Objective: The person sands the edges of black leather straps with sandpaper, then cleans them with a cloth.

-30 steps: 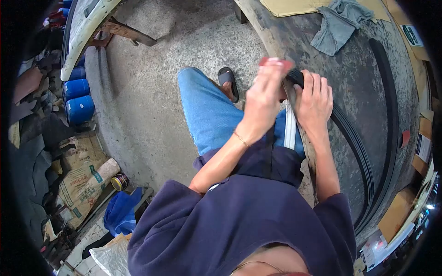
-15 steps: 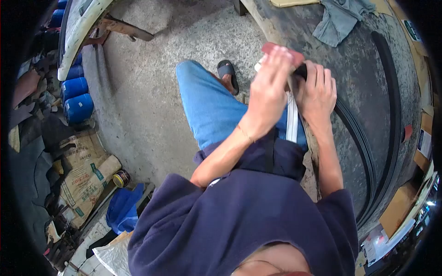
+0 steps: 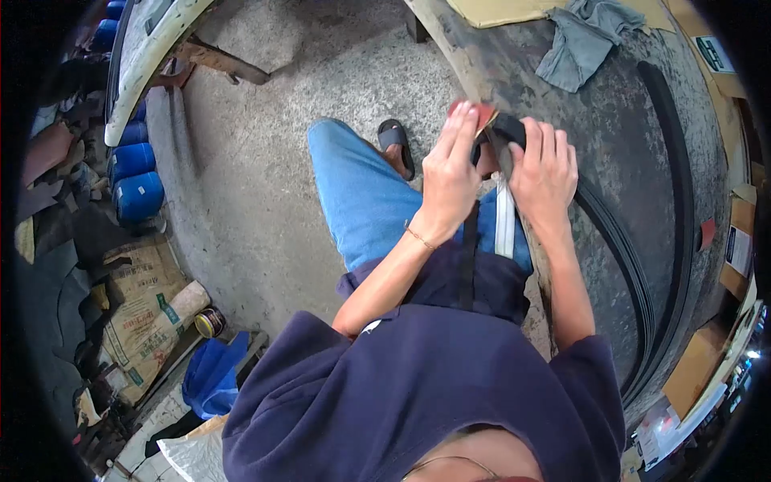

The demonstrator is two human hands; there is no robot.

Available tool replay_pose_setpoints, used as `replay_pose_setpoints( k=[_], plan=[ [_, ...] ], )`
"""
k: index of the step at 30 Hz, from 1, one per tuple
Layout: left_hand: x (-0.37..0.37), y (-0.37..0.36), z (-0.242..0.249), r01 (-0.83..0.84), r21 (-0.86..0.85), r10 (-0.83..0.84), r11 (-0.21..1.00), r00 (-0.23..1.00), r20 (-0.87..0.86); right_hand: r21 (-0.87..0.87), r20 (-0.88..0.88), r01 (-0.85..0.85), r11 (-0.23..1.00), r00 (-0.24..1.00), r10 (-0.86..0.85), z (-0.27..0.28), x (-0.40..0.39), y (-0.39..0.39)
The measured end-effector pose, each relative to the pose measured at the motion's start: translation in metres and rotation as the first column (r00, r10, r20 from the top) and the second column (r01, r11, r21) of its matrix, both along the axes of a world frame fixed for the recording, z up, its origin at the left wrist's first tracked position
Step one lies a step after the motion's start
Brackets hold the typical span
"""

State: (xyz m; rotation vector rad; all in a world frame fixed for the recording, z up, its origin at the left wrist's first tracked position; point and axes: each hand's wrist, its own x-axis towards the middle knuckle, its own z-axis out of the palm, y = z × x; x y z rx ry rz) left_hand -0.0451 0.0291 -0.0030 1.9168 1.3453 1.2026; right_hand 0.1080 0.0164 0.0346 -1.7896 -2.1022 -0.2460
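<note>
My left hand [image 3: 448, 181] is closed, fingers pressed on a folded red sheet [image 3: 483, 115] that looks like sandpaper. Close beside it, my right hand [image 3: 544, 173] is closed round a black strap [image 3: 508, 128], whose curved end shows above the fingers. The red sheet lies right at the strap, near the table edge. A black length [image 3: 469, 265] hangs down over my lap below my hands. Next to it, a white strip [image 3: 504, 218] runs down over my jeans [image 3: 361, 185].
On the dark table [image 3: 618, 161] to the right lie long black strips [image 3: 614, 229], a grey cloth [image 3: 586, 48] and a small red piece [image 3: 707, 234]. Blue rolls [image 3: 138, 197], dark scraps [image 3: 68, 281] and a tin [image 3: 210, 322] sit at the left.
My left hand has moved slightly left and down with the red sheet. It has come apart from my right hand, so more of the black strap shows.
</note>
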Motion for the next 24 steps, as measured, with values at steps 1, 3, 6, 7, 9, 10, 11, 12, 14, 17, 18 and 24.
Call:
replay_pose_setpoints(
  k=[1,3,6,7,9,10,11,12,14,17,18,24],
  plan=[
    [0.004,-0.002,0.023,-0.020,0.120,0.014,0.993,0.998,0.054,-0.007,0.001,0.013,1.000,1.000,-0.013,0.000,-0.001,-0.001],
    [0.006,-0.001,0.025,0.056,0.217,-0.065,0.974,0.997,0.037,0.006,-0.008,0.007,1.000,1.000,-0.007,-0.002,-0.002,0.003],
    [0.001,0.010,0.008,0.116,0.082,-0.110,0.990,0.991,-0.073,0.001,0.010,-0.003,1.000,1.000,0.003,0.000,-0.001,0.003],
    [0.001,0.021,0.022,0.129,0.085,-0.123,0.988,0.990,-0.071,0.026,0.015,-0.013,1.000,1.000,0.013,-0.001,0.000,0.002],
    [-0.004,0.018,0.048,0.025,0.169,-0.023,0.985,1.000,-0.016,-0.044,0.014,-0.027,0.999,1.000,0.028,0.000,0.000,-0.013],
    [-0.005,0.024,0.040,0.022,0.195,-0.019,0.981,1.000,-0.018,-0.026,0.025,-0.019,0.999,0.999,0.020,0.000,0.002,0.000],
    [-0.007,0.021,0.022,0.112,0.191,-0.102,0.975,0.993,-0.064,-0.008,0.016,0.003,1.000,1.000,-0.003,-0.004,0.001,0.000],
    [-0.009,0.012,0.006,0.201,0.168,-0.186,0.965,0.977,-0.105,-0.008,0.017,0.000,1.000,1.000,0.000,-0.003,0.000,-0.005],
    [-0.028,0.028,0.004,0.218,-0.062,-0.224,0.974,0.965,-0.134,-0.007,0.005,-0.002,1.000,1.000,0.002,0.000,-0.001,0.000],
    [-0.048,0.042,0.003,0.084,0.087,-0.067,0.993,0.981,-0.182,-0.024,0.014,-0.002,1.000,1.000,0.002,0.002,-0.004,-0.008],
    [-0.050,0.053,0.010,0.090,0.109,-0.069,0.990,0.981,-0.183,-0.008,0.017,0.014,1.000,1.000,-0.014,0.002,-0.003,-0.001],
    [-0.034,0.034,0.032,0.166,-0.182,-0.081,0.969,0.912,0.401,-0.026,-0.008,0.018,0.999,1.000,-0.018,0.004,-0.004,0.000]
  ],
)
